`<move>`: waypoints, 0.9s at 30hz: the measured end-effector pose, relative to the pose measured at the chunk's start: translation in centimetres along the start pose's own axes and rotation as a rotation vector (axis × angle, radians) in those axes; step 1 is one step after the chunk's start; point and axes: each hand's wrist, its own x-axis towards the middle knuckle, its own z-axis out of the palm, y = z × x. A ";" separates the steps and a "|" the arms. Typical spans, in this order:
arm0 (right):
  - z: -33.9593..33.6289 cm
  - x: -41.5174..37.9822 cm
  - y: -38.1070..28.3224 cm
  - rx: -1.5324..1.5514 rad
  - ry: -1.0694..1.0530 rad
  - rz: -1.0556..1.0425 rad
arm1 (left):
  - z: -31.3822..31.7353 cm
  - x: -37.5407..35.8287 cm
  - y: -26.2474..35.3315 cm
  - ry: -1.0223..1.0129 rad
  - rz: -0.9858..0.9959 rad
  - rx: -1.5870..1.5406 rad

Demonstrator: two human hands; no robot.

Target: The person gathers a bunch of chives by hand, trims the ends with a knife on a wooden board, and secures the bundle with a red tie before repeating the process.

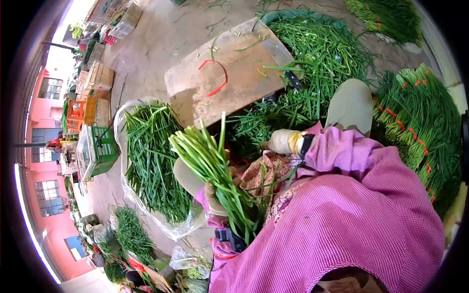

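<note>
My left hand [213, 199], in a pale glove, is closed around a bunch of long green chives [202, 151]. Their pale cut ends point up and away from me, while the leaves hang down over my lap. To the right, my right hand [286, 142] is held over a floral apron [266, 172], with whitish wrapping around it and its fingers mostly hidden. A worn wooden board [195, 100] lies in front of me, with a red tie strip [225, 80] and loose leaves on it. A dark-handled knife [293, 79] rests at the board's right edge.
Loose chives fill a clear plastic bag [123, 161] at left, and a large leafy heap [322, 51] lies right of the board. Bundles with red ties [415, 132] stand at far right. A green crate [103, 150] and other crates line the left side. People are in the distance.
</note>
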 end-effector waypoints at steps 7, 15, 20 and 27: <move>5.9 9.0 1.3 -0.107 -0.076 -0.250 | 0.0 -1.1 0.2 -0.079 0.067 -0.066; 12.6 9.5 -1.6 -0.375 -0.342 -0.398 | -1.2 -1.3 0.7 -0.134 0.094 -0.065; 10.8 10.1 0.3 -0.456 -0.220 -0.291 | -1.3 -0.8 0.9 -0.115 0.073 -0.044; 0.0 6.0 1.5 0.369 -0.080 -0.038 | -2.7 0.4 1.9 0.018 -0.018 0.047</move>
